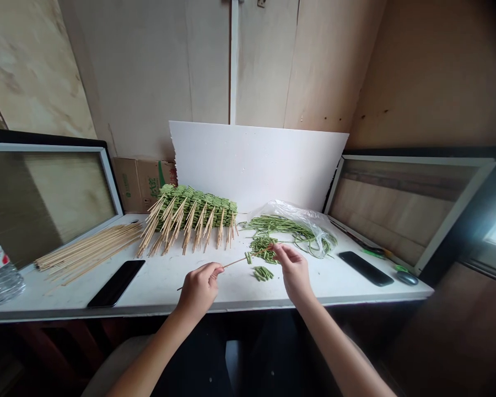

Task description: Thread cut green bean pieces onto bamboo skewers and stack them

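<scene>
My left hand [199, 289] is closed around a thin bamboo skewer [235, 262], which slants up to the right over the table's front. One short piece of green bean [248, 257] is threaded crosswise on it. At the skewer's far end, the thumb and fingers of my right hand [292, 270] are pinched together; whether a bean piece is also between them is hidden. Below lies a small group of cut bean pieces [263, 273]. A larger heap of cut pieces [259, 243] sits just behind the skewer's far end.
Finished bean skewers [198, 207] are stacked at the back, sticks forward. Bare skewers [91, 247] lie left, near a phone [116, 283] and a water bottle [0, 275]. Long beans [281, 225] spill from a plastic bag [287, 208]. Another phone [366, 268] and a mouse [407, 277] lie right.
</scene>
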A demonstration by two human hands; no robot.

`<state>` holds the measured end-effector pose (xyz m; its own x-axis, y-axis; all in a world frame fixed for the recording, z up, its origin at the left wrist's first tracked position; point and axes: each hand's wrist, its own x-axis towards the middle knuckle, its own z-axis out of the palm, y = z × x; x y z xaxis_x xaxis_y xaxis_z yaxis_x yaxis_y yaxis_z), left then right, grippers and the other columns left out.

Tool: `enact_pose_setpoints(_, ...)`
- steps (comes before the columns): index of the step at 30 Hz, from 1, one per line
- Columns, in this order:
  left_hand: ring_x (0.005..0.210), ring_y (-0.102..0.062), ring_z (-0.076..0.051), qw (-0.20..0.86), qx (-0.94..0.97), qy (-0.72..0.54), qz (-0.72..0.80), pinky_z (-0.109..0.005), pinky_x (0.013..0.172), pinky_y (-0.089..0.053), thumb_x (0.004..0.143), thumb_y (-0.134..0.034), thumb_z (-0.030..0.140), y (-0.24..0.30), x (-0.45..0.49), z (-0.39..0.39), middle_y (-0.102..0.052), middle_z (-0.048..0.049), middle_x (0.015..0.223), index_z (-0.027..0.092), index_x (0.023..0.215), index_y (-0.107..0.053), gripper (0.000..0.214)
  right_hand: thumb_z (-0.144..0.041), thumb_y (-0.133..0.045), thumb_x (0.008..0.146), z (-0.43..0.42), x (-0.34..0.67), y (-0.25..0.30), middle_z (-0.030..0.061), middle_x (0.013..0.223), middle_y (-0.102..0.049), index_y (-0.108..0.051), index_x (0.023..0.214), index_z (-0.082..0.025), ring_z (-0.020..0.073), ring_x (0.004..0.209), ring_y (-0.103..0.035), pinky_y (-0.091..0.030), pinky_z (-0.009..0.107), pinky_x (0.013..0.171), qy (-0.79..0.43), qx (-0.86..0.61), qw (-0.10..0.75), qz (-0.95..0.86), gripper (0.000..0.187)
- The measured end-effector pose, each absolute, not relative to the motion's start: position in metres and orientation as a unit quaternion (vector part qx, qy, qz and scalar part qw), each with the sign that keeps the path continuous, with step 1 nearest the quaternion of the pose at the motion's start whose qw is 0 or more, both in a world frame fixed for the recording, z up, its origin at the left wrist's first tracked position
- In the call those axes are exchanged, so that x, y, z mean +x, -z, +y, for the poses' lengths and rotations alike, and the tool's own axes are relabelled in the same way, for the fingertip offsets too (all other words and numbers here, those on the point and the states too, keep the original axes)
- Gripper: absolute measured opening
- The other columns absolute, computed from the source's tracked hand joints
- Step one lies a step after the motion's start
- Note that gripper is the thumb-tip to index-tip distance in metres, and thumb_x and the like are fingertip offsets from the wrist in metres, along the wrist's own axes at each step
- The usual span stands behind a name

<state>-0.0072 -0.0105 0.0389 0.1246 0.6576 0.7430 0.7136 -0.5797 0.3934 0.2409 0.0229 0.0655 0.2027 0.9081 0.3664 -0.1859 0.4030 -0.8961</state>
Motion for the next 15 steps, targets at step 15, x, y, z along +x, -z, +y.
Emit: enact_pose_setpoints(15, 0.063, -0.068, -0.017, 0.01, -0.749, 0.476, -0.462, -0.025, 0.064, -0.048, 0.098, -0.05, 0.017, -0.037, 0.0, -0.012, -0.073, -0.0027, 0.071, 0.019, 0.089, -0.071, 0.023, -0.048, -0.085, 0.076, 0.012, 0.215, -0.051, 0.0048, 0.087, -0.076, -0.081, 0.081, -0.024, 0.0222, 0.085, -0.067, -0.052, 0.033, 0.077, -0.461, -0.375, 0.636, -0.492, 0.025)
